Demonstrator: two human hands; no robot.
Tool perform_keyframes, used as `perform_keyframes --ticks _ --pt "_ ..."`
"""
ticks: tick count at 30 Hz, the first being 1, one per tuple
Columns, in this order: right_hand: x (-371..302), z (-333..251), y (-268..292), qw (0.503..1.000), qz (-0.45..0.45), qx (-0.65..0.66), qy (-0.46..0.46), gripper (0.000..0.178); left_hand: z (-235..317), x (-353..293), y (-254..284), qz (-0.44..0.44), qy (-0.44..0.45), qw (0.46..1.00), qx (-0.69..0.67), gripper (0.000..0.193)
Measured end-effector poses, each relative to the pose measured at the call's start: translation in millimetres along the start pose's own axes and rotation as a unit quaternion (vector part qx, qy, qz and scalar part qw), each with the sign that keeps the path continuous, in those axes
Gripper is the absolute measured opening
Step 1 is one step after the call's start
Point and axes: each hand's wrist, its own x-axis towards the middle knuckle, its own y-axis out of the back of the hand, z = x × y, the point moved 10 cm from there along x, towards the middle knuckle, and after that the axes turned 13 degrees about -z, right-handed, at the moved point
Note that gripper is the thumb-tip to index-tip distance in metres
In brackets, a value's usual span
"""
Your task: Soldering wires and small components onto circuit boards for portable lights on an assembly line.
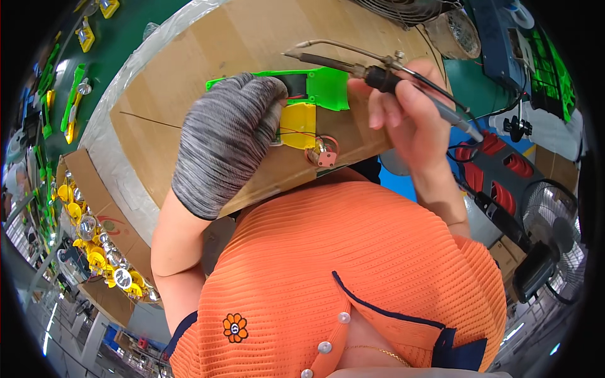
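Observation:
My left hand (224, 142), in a grey striped glove, is closed over the left part of a green plastic housing (329, 88) lying on cardboard. A dark inset with a red wire shows beside the fingertips. Just below the housing is a yellow plastic piece (299, 126), close to the same hand. Thin wires run from there to a small lamp part with a pinkish square plate (326, 159). In my bare right hand (416, 116) is a soldering iron (382, 80) with a thin metal feed tube. Its tip points left, above the housing and apart from it.
A cardboard sheet (189, 69) covers the work surface. At left, a cardboard box (104, 208) holds several yellow lamp parts (94, 255). Green and yellow lamps (74, 101) lie farther left. A fan (548, 214) stands at right, near a red and grey stool (498, 167).

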Motion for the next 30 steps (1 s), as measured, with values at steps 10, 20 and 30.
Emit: perform_keyframes --ticks 10,20,30 --pt "2.9 -16.3 22.2 0.986 -0.069 -0.118 -0.097 0.013 9.8 24.5 -5.1 -0.083 0.068 0.989 0.098 0.012" --pt "6.5 -9.5 13.6 0.967 -0.1 -0.183 -0.148 0.016 9.4 28.9 -9.4 -0.119 0.101 0.982 0.11 0.012" --pt "7.8 -8.5 10.6 0.963 -0.1 -0.2 -0.147 0.016 7.3 30.1 -11.8 -0.129 0.116 0.977 0.127 0.013"
